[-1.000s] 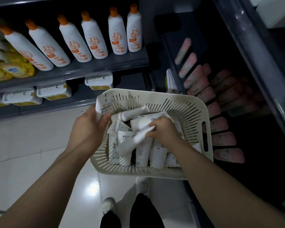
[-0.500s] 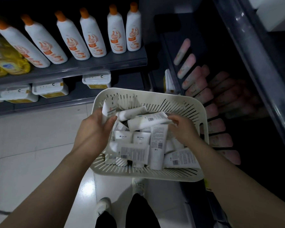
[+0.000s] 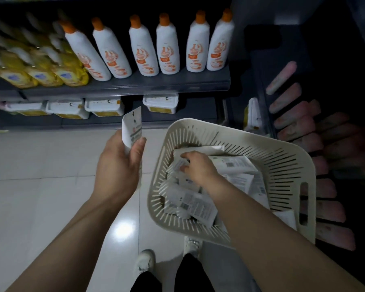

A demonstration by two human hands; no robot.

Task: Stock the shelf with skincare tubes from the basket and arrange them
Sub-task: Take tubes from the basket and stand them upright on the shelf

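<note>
A white skincare tube [image 3: 132,125] stood upright in the person's left hand [image 3: 119,165], fingers and thumb curled round its lower half, over the tiled floor [image 3: 40,186] just left of the cream slotted basket [image 3: 268,144]. The right hand [image 3: 199,168] was inside the basket, pinching a second tube [image 3: 176,166] atop the loose pile of tubes [image 3: 193,204]. Pink tubes [image 3: 291,125] lined the dark side shelf [image 3: 261,91] at right. Orange-capped white bottles [image 3: 168,51] stood on the grey shelf [image 3: 156,84] beyond.

Upper-left shelf [image 3: 135,87]: orange-capped white bottles [image 3: 143,51], yellow packs [image 3: 67,75]. Lower shelf [image 3: 177,119]: white tubs [image 3: 104,105]. Shelf at right [image 3: 264,106]: pink tubes [image 3: 291,121].
</note>
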